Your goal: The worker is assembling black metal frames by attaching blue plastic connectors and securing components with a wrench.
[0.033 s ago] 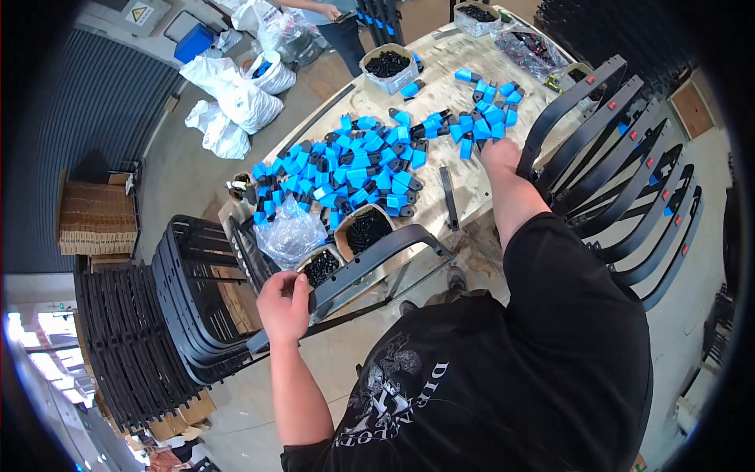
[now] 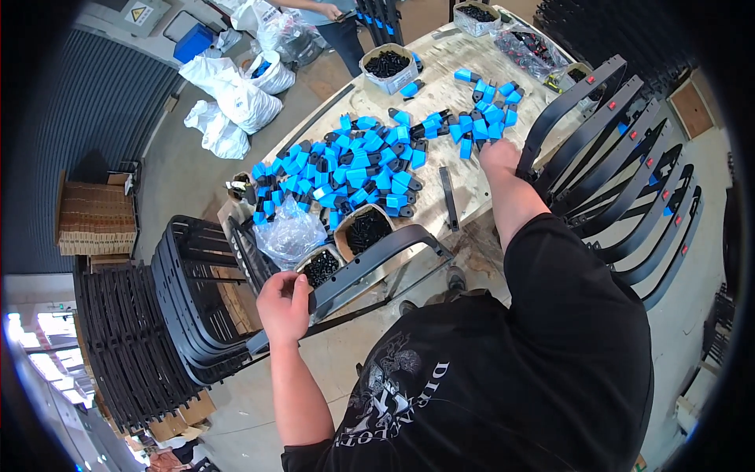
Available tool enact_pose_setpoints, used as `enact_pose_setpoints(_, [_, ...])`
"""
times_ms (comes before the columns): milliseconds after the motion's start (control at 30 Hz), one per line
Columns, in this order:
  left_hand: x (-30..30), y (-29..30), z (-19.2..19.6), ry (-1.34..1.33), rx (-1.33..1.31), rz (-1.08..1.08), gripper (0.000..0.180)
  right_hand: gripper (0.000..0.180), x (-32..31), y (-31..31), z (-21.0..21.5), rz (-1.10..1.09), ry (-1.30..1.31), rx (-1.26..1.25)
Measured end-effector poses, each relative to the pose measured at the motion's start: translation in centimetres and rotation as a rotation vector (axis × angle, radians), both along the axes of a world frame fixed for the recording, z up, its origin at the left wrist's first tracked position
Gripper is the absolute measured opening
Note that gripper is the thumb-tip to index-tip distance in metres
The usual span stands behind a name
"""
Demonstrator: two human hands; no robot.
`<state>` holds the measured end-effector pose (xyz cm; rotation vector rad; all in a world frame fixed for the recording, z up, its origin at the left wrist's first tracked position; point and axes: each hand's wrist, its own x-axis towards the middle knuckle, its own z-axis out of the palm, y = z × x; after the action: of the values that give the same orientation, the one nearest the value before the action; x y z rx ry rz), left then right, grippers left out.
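Observation:
My left hand (image 2: 284,308) is curled on the bar of a dark metal frame (image 2: 370,263), which slants across the near table edge. Its thumb points up beside a small box of black parts (image 2: 321,269). My right hand (image 2: 501,157) reaches out to the far right, fingers closed at the edge of a small cluster of blue-and-black plastic pieces (image 2: 493,115). A dark bit shows at its fingertips, too small to name. Left of it, a large heap of the same pieces (image 2: 354,161) covers the wooden table (image 2: 440,71).
Black curved frames (image 2: 657,177) with red marks stand in a row at right. Another stack of frames (image 2: 185,291) stands at left. A clear plastic bag (image 2: 289,236) and an open box of black parts (image 2: 368,230) sit near the front edge. A person (image 2: 342,39) stands beyond the table.
My right hand has shifted very slightly beside the blue-and-black pieces. My left hand and the frame have stayed where they were.

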<state>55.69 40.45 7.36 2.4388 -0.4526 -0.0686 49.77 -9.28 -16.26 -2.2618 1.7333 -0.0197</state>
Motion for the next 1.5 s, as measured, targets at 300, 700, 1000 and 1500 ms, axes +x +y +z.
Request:
enact_pose_setpoints(300, [-0.1,0.8,0.0,0.033,-0.003,0.023,0.02,0.033,2.1,-1.8,0.5,0.172,0.115,0.278])
enact_pose_setpoints(700, [-0.5,1.7,-0.2,-0.041,-0.15,-0.043,0.018,0.024,-2.9,7.5,3.5,-0.279,-1.09,0.989])
enact_pose_setpoints(1000, [-8.7,1.4,0.6,-0.212,-0.486,-0.484,0.04,0.017,-13.5,26.0,20.1,0.25,-1.222,1.249])
enact_pose_setpoints(1500, [-6.1,9.9,-19.0,0.551,-0.089,-0.131,0.053,0.029,-22.0,33.3,14.7,0.066,-0.773,1.179])
